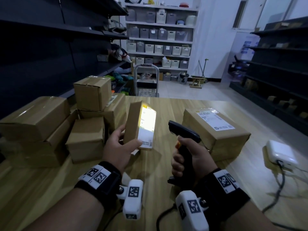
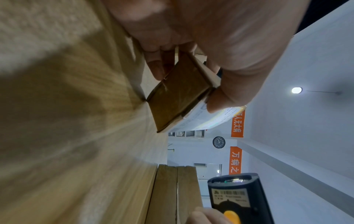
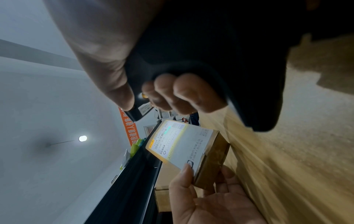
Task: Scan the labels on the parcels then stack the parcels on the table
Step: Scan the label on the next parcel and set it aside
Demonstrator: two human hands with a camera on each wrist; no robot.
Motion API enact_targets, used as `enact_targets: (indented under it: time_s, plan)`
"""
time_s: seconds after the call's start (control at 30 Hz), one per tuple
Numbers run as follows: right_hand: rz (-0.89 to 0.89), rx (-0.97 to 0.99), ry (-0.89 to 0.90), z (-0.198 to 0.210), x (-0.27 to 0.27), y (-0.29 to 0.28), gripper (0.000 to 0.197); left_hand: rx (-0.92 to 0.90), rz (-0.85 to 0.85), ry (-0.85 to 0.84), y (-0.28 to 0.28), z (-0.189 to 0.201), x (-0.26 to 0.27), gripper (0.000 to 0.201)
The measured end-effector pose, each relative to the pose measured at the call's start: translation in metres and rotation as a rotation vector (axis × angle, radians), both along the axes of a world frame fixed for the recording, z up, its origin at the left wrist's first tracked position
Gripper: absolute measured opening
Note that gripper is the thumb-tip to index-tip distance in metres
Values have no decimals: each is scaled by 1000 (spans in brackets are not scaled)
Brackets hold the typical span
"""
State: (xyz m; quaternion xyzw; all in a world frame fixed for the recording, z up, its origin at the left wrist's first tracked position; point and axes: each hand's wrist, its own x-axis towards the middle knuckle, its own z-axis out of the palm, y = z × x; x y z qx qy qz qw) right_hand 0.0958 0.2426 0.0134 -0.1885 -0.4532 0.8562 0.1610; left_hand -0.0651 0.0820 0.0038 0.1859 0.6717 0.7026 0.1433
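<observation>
My left hand (image 1: 122, 142) grips a small flat cardboard parcel (image 1: 133, 124) and holds it tilted above the wooden table (image 1: 158, 164). Its white label (image 1: 148, 120) faces right and glows under the scanner's light; the same label (image 3: 178, 142) shows in the right wrist view. My right hand (image 1: 188, 155) grips the handle of a black barcode scanner (image 1: 183, 130) with an orange trigger, its head pointing at the label. A larger labelled parcel (image 1: 215, 130) lies on the table to the right. In the left wrist view the thumb (image 2: 222, 98) presses the parcel's (image 2: 178, 97) label edge.
Several brown boxes (image 1: 90, 114) are piled at the table's left. A white device (image 1: 280, 152) with a cable sits at the right edge. Dark shelving (image 1: 50, 47) runs along the left, more shelves (image 1: 275, 72) on the right, and a trolley (image 1: 146, 80) stands beyond the table.
</observation>
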Motion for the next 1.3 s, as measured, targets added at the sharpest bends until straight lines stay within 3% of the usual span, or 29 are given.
enact_targets:
  time_s: [0.27, 0.43, 0.83, 1.13, 1.23, 1.3]
  plan:
    - [-35, 25, -1, 13, 3, -3, 33, 11, 34, 30, 3, 0, -3, 97]
    - [-41, 121, 72, 22, 5, -7, 38, -1, 60, -3, 3, -5, -9, 76]
    - [-84, 135, 25, 23, 11, -12, 19, -8, 36, -14, 3, -12, -13, 73]
    - [-91, 120, 0, 21, 9, -11, 29, 25, 41, 1, 8, -13, -13, 72]
    - [-85, 124, -4, 20, 10, -10, 28, 41, 47, -4, 8, -12, -12, 82]
    - [-87, 120, 7, 20, 9, -10, 24, 46, 38, -2, 8, -14, -13, 76]
